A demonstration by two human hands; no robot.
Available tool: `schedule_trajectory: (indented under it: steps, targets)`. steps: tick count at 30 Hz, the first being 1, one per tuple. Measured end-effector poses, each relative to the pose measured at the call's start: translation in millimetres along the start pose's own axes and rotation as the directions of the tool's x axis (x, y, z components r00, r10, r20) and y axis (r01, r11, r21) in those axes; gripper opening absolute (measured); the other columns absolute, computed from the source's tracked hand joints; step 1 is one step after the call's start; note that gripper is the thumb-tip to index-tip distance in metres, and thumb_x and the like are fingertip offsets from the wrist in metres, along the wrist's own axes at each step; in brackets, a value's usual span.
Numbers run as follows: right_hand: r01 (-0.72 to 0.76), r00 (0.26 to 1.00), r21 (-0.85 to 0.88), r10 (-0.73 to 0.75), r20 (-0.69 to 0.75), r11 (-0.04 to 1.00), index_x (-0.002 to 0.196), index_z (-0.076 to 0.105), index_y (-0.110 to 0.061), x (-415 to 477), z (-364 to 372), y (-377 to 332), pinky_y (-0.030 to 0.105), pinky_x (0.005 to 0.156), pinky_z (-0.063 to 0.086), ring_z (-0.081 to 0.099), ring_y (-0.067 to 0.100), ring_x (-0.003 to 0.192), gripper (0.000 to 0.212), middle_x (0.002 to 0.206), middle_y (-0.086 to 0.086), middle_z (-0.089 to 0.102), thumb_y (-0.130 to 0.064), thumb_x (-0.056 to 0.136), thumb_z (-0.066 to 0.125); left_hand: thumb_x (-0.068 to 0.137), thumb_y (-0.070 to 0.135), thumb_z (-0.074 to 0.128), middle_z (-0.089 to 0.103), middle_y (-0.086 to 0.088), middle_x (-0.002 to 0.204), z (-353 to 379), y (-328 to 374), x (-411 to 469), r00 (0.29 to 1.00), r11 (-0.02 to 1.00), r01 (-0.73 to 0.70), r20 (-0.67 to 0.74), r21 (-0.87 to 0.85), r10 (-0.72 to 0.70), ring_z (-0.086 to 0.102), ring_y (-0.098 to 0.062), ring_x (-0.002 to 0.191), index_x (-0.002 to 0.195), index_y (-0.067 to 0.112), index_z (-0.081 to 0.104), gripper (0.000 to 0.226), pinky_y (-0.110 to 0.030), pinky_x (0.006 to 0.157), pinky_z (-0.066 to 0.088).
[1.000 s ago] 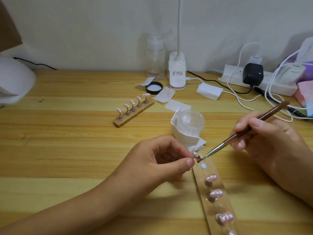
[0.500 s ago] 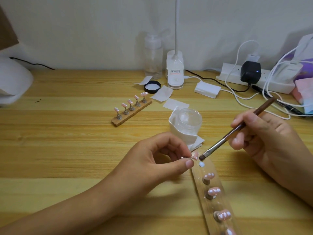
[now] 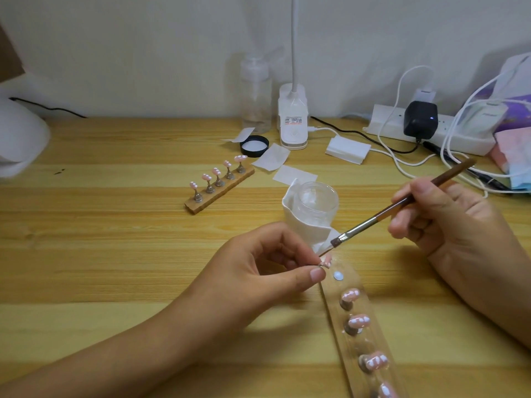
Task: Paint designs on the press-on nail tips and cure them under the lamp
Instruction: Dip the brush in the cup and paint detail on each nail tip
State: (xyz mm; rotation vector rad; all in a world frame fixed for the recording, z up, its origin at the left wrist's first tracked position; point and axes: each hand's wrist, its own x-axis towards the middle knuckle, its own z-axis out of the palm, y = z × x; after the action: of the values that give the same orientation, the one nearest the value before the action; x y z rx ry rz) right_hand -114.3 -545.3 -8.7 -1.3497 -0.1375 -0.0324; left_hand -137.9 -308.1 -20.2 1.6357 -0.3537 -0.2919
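Wooden bench (image 3: 115,254) with two nail-tip stands and one clear glass jar (image 3: 316,199).
The left hand (image 3: 258,271) pinches a pink, white-dotted nail tip (image 3: 327,260) above the near stand (image 3: 356,344), which carries four more. The right hand (image 3: 448,214) grips the brush (image 3: 382,214), bristles close to that tip. The far stand (image 3: 219,191) carries five.

Left of left hand (image 3: 258,271): bare table (image 3: 115,239), wide open.
Beyond left hand: jar (image 3: 316,201) close by, far rack (image 3: 207,201) further off.
Between the hands: narrow gap, crossed by brush (image 3: 373,218); pinched tip (image 3: 327,261) and near rack (image 3: 356,347) beneath.
Beyond right hand (image 3: 448,219): cables (image 3: 398,166), power strip (image 3: 388,122).
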Motion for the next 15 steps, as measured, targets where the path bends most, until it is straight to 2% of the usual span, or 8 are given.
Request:
schedule_trajectory:
  steps: [5, 11, 15]
  targets:
    - [-0.002, 0.992, -0.013, 0.004, 0.124, 1.000, 0.077, 0.076, -0.023, -4.6, 4.0, -0.5, 0.017, 0.059, 0.054, 0.067, 0.012, 0.055, 0.032, 0.059, 0.007, 0.068, -0.053, 0.068, 0.078, 0.069, 0.019, 0.077, 0.069, 0.007, 0.072, 1.6, 1.4, 0.0, 1.000, 0.997, 0.025, 0.006, -0.066, -0.025, 0.060, -0.003, 0.066, 0.070, 0.029, 0.071, 0.011, -0.016, 0.062, 0.048]
    - [0.034, 0.999, 0.015, -0.034, -0.003, 0.999, 0.071, 0.076, -0.022, -0.2, 1.7, 1.6, 0.018, 0.059, 0.054, 0.066, 0.011, 0.055, 0.021, 0.056, 0.006, 0.067, -0.040, 0.074, 0.065, 0.068, 0.019, 0.078, 0.070, 0.004, 0.074, 1.6, 0.8, -1.3, 0.999, 0.997, 0.032, 0.001, -0.067, -0.032, 0.062, -0.005, 0.068, 0.070, 0.027, 0.070, 0.011, -0.017, 0.064, 0.051]
    - [0.041, 0.990, -0.024, -0.037, 0.135, 0.999, 0.079, 0.076, -0.023, -4.5, 3.7, 1.6, 0.019, 0.062, 0.056, 0.069, 0.013, 0.059, 0.032, 0.062, 0.008, 0.070, -0.053, 0.070, 0.077, 0.068, 0.020, 0.078, 0.069, 0.006, 0.073, 2.0, 1.2, -1.0, 1.000, 0.998, 0.030, -0.001, -0.057, -0.030, 0.060, -0.004, 0.066, 0.069, 0.028, 0.069, 0.012, -0.017, 0.063, 0.050]
